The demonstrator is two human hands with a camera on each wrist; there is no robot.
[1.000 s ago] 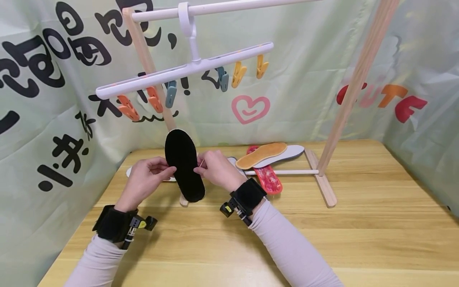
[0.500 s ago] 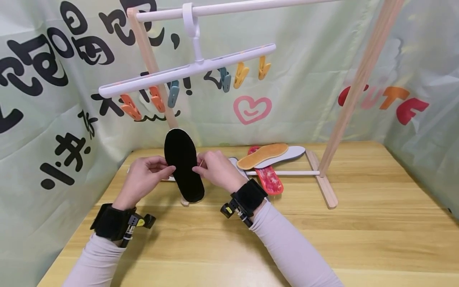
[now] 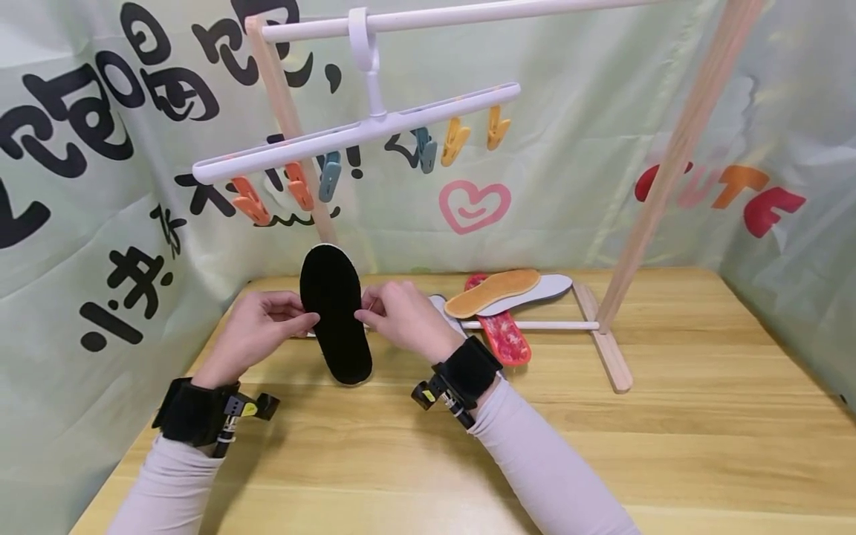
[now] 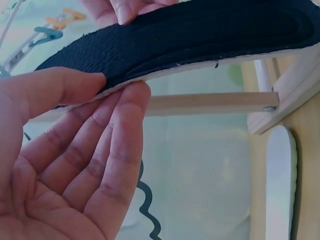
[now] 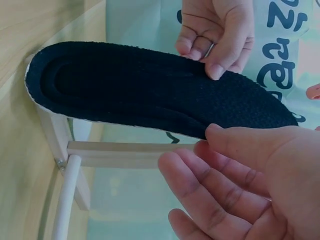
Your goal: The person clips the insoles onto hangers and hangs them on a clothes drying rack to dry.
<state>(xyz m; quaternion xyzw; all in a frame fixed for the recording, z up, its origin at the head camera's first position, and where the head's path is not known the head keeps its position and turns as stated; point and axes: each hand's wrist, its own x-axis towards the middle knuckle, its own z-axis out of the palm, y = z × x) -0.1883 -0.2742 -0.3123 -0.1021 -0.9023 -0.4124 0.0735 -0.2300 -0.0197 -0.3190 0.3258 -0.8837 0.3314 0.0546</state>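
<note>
Our left hand [image 3: 259,328] and right hand [image 3: 409,318] pinch a black insole [image 3: 336,312] by opposite edges.
Head view: we hold it wide end up over the table [image 3: 374,457], below the clip hanger [image 3: 361,132]. Left wrist view: our left thumb presses its black face, fingers beneath. Right wrist view: our right thumb overlaps the near edge, most fingers loosely bent below.

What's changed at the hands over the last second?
The black insole has shifted slightly to the person's left, its lower end included, and the left hand went with it. Nothing was taken hold of or let go: both it and the right hand pinch the edges, as before. The clips and orange insole stayed put, apart from slight camera drift.
</note>
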